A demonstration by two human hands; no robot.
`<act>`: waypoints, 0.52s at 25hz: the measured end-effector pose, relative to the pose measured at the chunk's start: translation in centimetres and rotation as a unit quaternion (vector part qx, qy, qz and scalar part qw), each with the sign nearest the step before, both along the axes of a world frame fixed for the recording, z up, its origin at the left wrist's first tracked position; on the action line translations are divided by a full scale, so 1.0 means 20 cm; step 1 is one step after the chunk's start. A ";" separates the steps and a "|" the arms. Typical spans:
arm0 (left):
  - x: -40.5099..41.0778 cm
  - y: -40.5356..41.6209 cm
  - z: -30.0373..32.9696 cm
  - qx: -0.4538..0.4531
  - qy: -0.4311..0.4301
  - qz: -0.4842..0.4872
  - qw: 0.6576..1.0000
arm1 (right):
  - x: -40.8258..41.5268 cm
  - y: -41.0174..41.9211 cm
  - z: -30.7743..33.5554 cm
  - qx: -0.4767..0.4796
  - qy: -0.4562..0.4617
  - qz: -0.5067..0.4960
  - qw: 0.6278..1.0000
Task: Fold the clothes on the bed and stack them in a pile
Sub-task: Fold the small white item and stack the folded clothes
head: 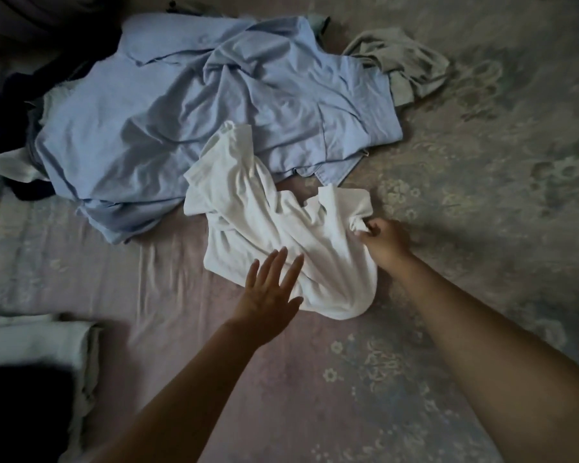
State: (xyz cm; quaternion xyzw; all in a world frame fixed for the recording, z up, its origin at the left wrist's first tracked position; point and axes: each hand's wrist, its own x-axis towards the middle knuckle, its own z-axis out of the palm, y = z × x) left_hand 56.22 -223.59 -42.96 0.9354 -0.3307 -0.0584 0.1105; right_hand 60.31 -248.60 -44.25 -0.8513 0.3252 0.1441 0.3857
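A crumpled white T-shirt (268, 222) lies on the bed (448, 202) in the middle of the view. My right hand (383, 240) pinches a bunched bit of its fabric at the right edge, near a sleeve. My left hand (269, 292) is flat with fingers spread, at the shirt's lower left edge. Behind the white shirt lies a large rumpled light-blue shirt (188, 105). A folded pile (37, 362) sits at the lower left, pale cloth with a dark piece on top.
A grey-green garment (401, 61) lies crumpled at the back right. Dark clothes (10, 105) stick out from under the blue shirt at the left. The floral bedsheet stretches bare to the right and toward me.
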 end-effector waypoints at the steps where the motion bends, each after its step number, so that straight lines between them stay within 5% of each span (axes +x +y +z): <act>1: 0.02 0.02 0.03 -0.005 -0.001 0.010 1.000 | 0.02 -0.01 0.05 0.027 -0.031 -0.025 0.999; 3: 0.09 0.04 0.16 -0.005 0.003 0.044 0.999 | 0.07 -0.07 0.24 0.057 -0.121 -0.068 0.989; 6: 0.20 -0.01 0.47 -0.092 0.033 0.078 0.992 | 0.08 -0.09 0.68 0.084 -0.230 0.034 0.969; 10: 0.31 -0.10 0.88 -0.230 0.014 0.006 0.973 | -0.03 0.15 1.13 0.145 -0.236 0.224 0.934; 13: 0.40 -0.11 1.27 -0.279 0.007 -0.036 0.960 | -0.04 0.29 1.52 0.169 -0.278 0.238 0.915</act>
